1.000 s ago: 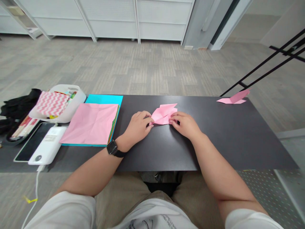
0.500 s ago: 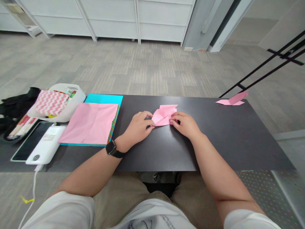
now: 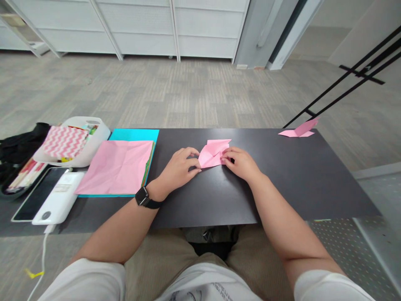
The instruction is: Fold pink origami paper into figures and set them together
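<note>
A partly folded piece of pink paper lies on the dark table between my hands. At its left edge is my left hand, with thumb and forefinger apart and the fingertips beside the paper's lower left corner. My right hand pinches the paper's right edge between thumb and fingers. Farther off, near the table's back right corner, stands a folded pink paper shape with one part raised.
On the left, pink sheets lie over a bright blue sheet. Beyond them are a white basket, a phone, a white power bank with a cable, and a black bag. The dark table has its front edge by my lap.
The camera view has shifted slightly. My left thumb and forefinger have spread a little apart at the paper's left edge. My right hand still pinches the right edge.
</note>
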Action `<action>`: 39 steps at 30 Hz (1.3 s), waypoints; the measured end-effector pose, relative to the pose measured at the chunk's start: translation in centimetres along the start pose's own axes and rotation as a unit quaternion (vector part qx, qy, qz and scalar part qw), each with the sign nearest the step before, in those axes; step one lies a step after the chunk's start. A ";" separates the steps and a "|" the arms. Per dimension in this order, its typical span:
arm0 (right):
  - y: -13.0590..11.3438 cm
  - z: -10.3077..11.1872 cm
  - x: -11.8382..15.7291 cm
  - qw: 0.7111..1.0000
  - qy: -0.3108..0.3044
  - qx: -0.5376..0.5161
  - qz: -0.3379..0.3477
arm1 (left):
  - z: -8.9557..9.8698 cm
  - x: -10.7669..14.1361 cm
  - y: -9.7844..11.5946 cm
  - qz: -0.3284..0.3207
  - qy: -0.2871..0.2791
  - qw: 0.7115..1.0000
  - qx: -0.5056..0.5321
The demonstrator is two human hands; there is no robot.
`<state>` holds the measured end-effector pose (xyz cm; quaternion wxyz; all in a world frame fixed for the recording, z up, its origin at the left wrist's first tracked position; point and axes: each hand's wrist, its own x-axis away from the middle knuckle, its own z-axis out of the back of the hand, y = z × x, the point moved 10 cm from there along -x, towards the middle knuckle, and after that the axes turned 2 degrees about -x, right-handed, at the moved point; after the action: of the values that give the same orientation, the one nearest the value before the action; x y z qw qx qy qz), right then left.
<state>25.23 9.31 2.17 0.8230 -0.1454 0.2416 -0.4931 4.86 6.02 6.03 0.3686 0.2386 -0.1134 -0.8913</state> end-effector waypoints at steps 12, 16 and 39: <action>0.7 -0.4 0.2 1.000 -0.002 0.024 0.002 | 1.5 -0.1 -0.6 0.001 -0.001 1.000 -0.011; 0.6 -0.7 0.2 0.999 -0.008 0.036 0.000 | 4.0 0.1 1.4 0.001 0.089 0.996 -0.027; -0.4 -0.8 0.4 0.994 0.021 0.106 -0.027 | -7.1 -0.5 5.5 0.022 -0.064 0.985 -0.156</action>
<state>24.64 8.74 1.64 0.8148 -0.0530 0.2014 -0.5411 12.04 2.33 2.19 0.4126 0.1182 -0.0015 -0.9032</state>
